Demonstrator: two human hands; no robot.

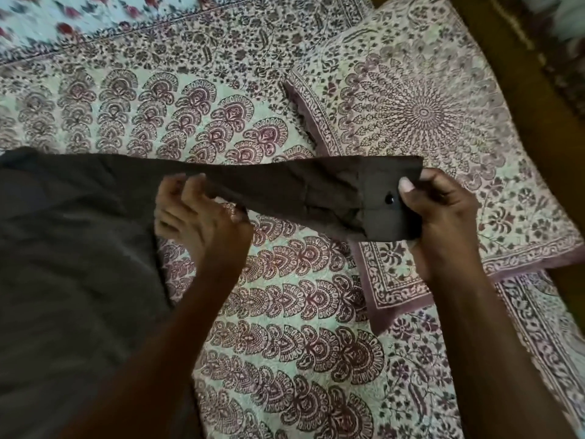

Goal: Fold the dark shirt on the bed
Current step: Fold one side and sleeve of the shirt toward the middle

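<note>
A dark shirt [72, 248] lies with its body spread over the left side of the bed [285, 327], which is covered in a pale sheet printed with maroon paisley rows. One sleeve [285, 185] stretches to the right, lifted off the sheet between both hands. The left hand [202, 217] pinches the sleeve near where it leaves the body, fingers curled at its lower edge. The right hand [443, 210] grips the cuff [389, 226], thumb pressed on top just beside a small dark button [388, 201]. Under and behind the cuff lies a pillow [424, 115] with a round radiating print. A cloth with red flowers [63, 17] runs along the top left, blurred. A brown bed frame [512, 90] edges the right.
</note>
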